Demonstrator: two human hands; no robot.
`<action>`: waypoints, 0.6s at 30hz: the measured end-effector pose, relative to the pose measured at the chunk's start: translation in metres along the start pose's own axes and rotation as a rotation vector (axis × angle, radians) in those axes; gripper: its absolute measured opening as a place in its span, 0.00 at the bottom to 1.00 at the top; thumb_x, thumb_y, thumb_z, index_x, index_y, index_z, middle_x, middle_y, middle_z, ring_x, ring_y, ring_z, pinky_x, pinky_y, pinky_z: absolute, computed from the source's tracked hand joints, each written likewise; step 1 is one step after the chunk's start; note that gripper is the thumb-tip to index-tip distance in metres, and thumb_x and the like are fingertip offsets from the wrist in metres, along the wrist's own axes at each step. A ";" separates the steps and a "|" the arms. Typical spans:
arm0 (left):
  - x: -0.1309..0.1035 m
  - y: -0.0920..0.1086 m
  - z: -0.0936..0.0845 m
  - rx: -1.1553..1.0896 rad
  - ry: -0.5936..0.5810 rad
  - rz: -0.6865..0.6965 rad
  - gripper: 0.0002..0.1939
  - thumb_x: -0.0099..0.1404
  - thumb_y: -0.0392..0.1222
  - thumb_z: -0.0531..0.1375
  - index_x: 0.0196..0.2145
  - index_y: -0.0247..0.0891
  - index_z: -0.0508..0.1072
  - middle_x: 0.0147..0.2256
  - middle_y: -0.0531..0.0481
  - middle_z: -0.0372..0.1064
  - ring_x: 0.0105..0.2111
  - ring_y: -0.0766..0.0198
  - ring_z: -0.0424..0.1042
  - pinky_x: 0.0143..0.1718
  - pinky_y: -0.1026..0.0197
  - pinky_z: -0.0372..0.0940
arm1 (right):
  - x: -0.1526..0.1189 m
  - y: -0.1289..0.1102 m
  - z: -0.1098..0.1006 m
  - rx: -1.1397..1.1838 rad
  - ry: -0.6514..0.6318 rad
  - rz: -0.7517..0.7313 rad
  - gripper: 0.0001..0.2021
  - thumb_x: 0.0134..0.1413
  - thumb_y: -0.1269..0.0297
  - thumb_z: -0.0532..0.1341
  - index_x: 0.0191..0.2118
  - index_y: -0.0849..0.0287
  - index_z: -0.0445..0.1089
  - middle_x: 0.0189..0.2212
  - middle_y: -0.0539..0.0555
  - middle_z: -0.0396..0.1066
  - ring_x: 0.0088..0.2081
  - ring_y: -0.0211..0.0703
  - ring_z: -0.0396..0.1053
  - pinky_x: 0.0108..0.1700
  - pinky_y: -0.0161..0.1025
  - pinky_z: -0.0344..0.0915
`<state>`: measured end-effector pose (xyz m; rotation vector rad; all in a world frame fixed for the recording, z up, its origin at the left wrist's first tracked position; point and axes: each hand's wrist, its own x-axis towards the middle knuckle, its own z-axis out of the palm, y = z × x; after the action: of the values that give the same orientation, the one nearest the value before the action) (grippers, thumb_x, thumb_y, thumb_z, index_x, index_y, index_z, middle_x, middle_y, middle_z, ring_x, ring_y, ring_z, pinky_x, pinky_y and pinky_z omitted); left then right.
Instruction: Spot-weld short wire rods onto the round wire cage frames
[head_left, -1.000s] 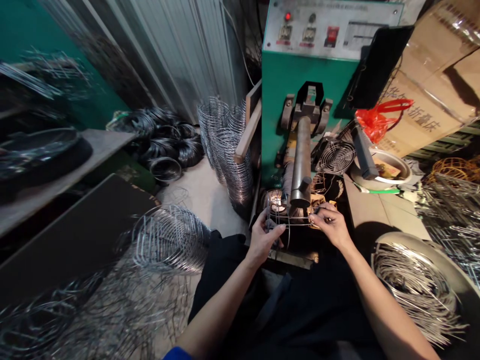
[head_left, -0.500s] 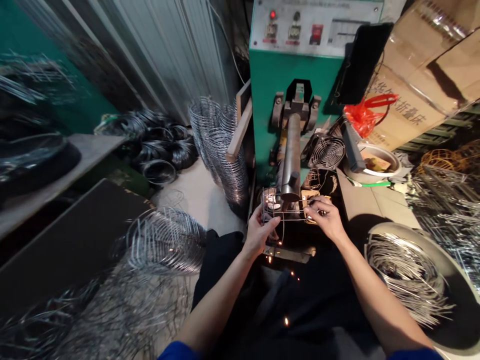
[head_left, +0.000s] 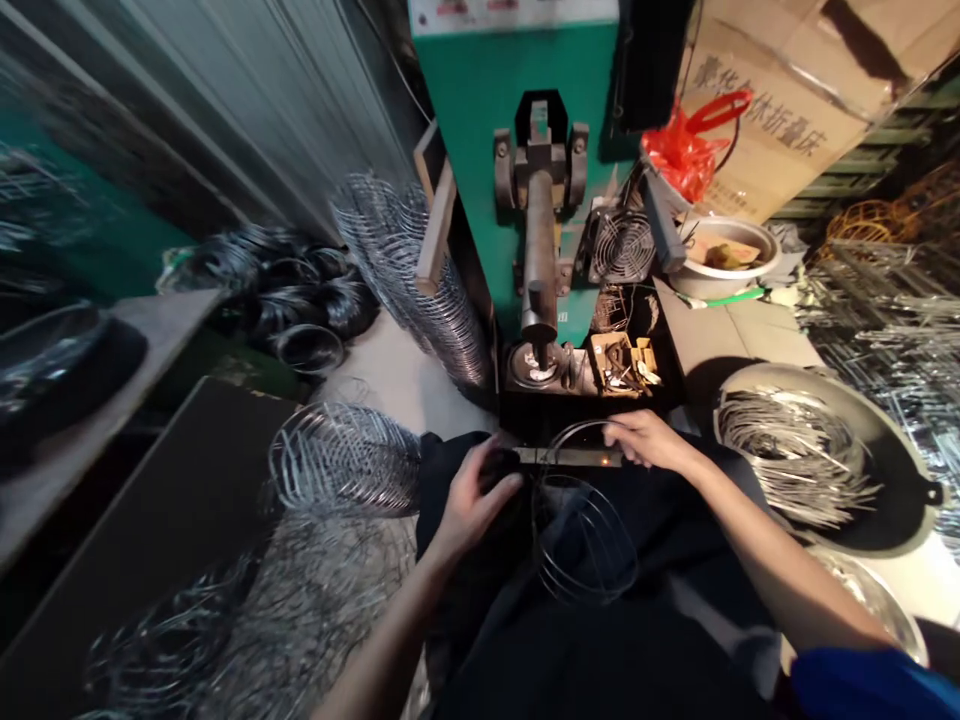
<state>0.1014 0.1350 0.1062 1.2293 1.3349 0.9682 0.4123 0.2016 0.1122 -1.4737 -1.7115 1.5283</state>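
Note:
My right hand pinches the upper curve of a round wire frame, made of thin bent rods and rings. The frame hangs tilted over my dark-clothed lap. To its left is my left hand, thumb and fingers apart, with nothing visible in it. Just beyond both hands stands a green machine with a thick metal cylinder arm pointing down toward me. Under the arm's tip lies a round lower fixture, beside a small box of metal bits.
Stacked wire rings stand left of the machine, and more nested wire rings lie by my left leg. At right sits a wide pan of cut wire rods. Behind it are a white bowl and a cardboard box.
The wire frame has come away from beneath the machine's arm, down toward my lap. My left hand has let go of it; my right still holds on. Most sparks are gone, and the view has tilted downward.

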 end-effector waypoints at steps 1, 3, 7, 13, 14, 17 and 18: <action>0.013 0.004 0.005 0.090 -0.048 0.113 0.34 0.55 0.49 0.69 0.58 0.42 0.69 0.56 0.39 0.68 0.55 0.48 0.68 0.51 0.50 0.67 | 0.007 -0.008 0.005 -0.019 -0.070 0.000 0.23 0.58 0.41 0.57 0.29 0.58 0.71 0.13 0.45 0.61 0.11 0.33 0.57 0.13 0.30 0.52; 0.037 0.009 0.022 0.198 -0.142 0.297 0.25 0.60 0.48 0.66 0.54 0.41 0.74 0.48 0.40 0.73 0.48 0.51 0.72 0.50 0.50 0.66 | 0.016 -0.016 0.015 -0.050 -0.095 -0.046 0.21 0.57 0.42 0.59 0.31 0.58 0.72 0.16 0.45 0.63 0.13 0.33 0.59 0.15 0.30 0.55; 0.052 0.003 0.045 0.267 -0.003 0.357 0.18 0.68 0.47 0.57 0.53 0.42 0.76 0.33 0.46 0.74 0.28 0.61 0.71 0.36 0.59 0.67 | 0.003 -0.002 0.027 -0.126 0.240 -0.230 0.21 0.55 0.48 0.64 0.50 0.55 0.72 0.31 0.50 0.72 0.25 0.37 0.71 0.26 0.33 0.66; 0.061 0.012 0.037 0.357 0.022 0.449 0.18 0.67 0.48 0.59 0.52 0.44 0.76 0.34 0.45 0.73 0.30 0.60 0.71 0.37 0.59 0.67 | -0.007 0.007 0.029 -0.330 0.521 -0.452 0.17 0.67 0.56 0.53 0.53 0.53 0.74 0.45 0.57 0.75 0.45 0.48 0.73 0.51 0.46 0.70; 0.066 0.018 0.036 0.393 0.037 0.478 0.18 0.68 0.48 0.59 0.52 0.43 0.76 0.36 0.45 0.74 0.32 0.60 0.72 0.39 0.58 0.67 | -0.003 0.003 0.027 -0.361 0.541 -0.468 0.17 0.67 0.57 0.53 0.53 0.53 0.74 0.45 0.57 0.75 0.45 0.48 0.73 0.52 0.47 0.70; 0.081 0.032 0.032 0.529 0.052 0.552 0.17 0.70 0.45 0.55 0.52 0.42 0.77 0.37 0.43 0.74 0.35 0.58 0.73 0.42 0.58 0.67 | 0.014 -0.014 0.020 -0.461 0.561 -0.479 0.17 0.67 0.59 0.53 0.54 0.54 0.74 0.43 0.58 0.75 0.43 0.49 0.74 0.50 0.47 0.71; 0.086 0.035 0.030 0.573 0.047 0.564 0.17 0.71 0.44 0.54 0.51 0.41 0.76 0.37 0.42 0.74 0.35 0.58 0.73 0.41 0.58 0.67 | 0.018 -0.019 0.018 -0.500 0.555 -0.477 0.18 0.67 0.59 0.52 0.54 0.55 0.74 0.43 0.58 0.75 0.42 0.49 0.74 0.49 0.47 0.71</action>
<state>0.1412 0.2221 0.1224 2.1096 1.3782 1.0275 0.3831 0.2127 0.1174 -1.3810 -1.9543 0.4070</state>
